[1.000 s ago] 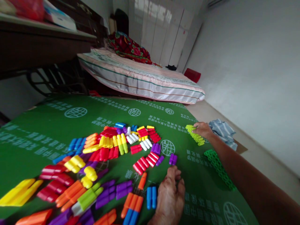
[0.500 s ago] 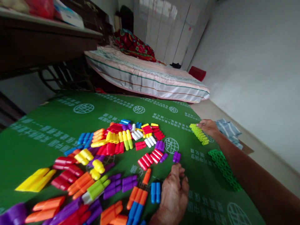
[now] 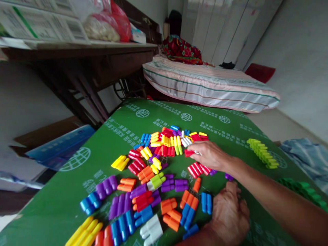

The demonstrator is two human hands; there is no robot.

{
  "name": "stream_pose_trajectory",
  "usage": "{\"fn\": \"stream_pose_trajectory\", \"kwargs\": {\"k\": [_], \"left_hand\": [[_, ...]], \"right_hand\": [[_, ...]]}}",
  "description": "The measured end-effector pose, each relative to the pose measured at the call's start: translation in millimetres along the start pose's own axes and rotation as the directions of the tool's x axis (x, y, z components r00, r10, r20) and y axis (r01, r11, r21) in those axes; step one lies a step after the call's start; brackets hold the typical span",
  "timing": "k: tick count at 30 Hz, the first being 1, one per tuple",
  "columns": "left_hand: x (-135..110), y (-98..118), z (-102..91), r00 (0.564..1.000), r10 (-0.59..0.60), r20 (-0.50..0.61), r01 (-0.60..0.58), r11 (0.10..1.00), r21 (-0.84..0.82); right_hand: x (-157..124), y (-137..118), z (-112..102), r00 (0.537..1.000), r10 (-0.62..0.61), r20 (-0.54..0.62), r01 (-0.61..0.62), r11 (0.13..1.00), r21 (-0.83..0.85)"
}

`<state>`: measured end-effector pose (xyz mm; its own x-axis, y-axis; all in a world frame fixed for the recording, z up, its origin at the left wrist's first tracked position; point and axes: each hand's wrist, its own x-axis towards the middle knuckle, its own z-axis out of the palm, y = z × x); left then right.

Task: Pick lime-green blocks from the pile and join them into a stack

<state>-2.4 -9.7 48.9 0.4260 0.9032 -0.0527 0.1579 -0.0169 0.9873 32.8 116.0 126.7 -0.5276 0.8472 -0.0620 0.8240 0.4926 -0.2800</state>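
My right hand (image 3: 211, 155) reaches over the heap of plastic blocks. Its fingers are pinched around a white block (image 3: 197, 152), mostly covered by the hand, beside a red block (image 3: 189, 153). Lower down, my left hand (image 3: 229, 212) rests on the green board (image 3: 110, 150) with fingers curled inward; what they may hold is hidden. A purple block (image 3: 229, 177) lies just beyond those fingertips, and a blue block (image 3: 206, 203) is to the left. Rows of joined blocks stand at the right, one yellow-green (image 3: 262, 153), one green (image 3: 303, 193).
Several more coloured blocks are spread across the board, among them a grey one (image 3: 151, 230) near the front edge. A dark wooden desk (image 3: 118, 56) with bags stands at left. Behind is a bed (image 3: 210, 85); a striped cloth (image 3: 304, 157) lies at right.
My right hand has left the yellow-green row and moved left to the red and white blocks. My left hand stays beside the blue block. The view has turned left.
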Motion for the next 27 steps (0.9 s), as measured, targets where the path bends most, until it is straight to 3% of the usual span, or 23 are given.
{"fn": "stream_pose_trajectory", "kwargs": {"k": [4, 9, 12, 18, 21, 27], "left_hand": [[1.4, 3.9, -0.5, 0.999, 0.042, -0.008, -0.043, 0.998, -0.038], [2.9, 4.6, -0.4, 0.996, 0.091, -0.004, -0.091, 0.995, -0.049], [2.5, 4.5, -0.4, 0.994, 0.111, -0.005, -0.111, 0.993, -0.037], [-0.7, 4.6, 0.2, 0.998, 0.064, -0.012, -0.064, 0.998, -0.004], [0.7, 2.1, 1.8, 0.996, 0.086, -0.017, -0.086, 0.996, 0.016], [5.4, -3.3, 5.7, 0.993, 0.118, -0.024, -0.119, 0.992, -0.035]], "right_hand": [[31.8, -36.1, 10.8, 0.979, 0.165, 0.123, -0.14, 0.972, -0.186], [53.9, -43.7, 18.8, 0.945, 0.295, 0.144, -0.249, 0.93, -0.271], [52.7, -39.3, 15.7, 0.939, 0.283, 0.195, -0.216, 0.928, -0.304], [33.1, -25.4, 11.6, 0.962, 0.053, 0.268, 0.032, 0.952, -0.303], [26.9, -30.1, 11.2, 0.97, 0.063, 0.236, 0.007, 0.958, -0.286], [31.3, -49.9, 8.6, 0.945, 0.228, 0.235, -0.144, 0.934, -0.326]]}}
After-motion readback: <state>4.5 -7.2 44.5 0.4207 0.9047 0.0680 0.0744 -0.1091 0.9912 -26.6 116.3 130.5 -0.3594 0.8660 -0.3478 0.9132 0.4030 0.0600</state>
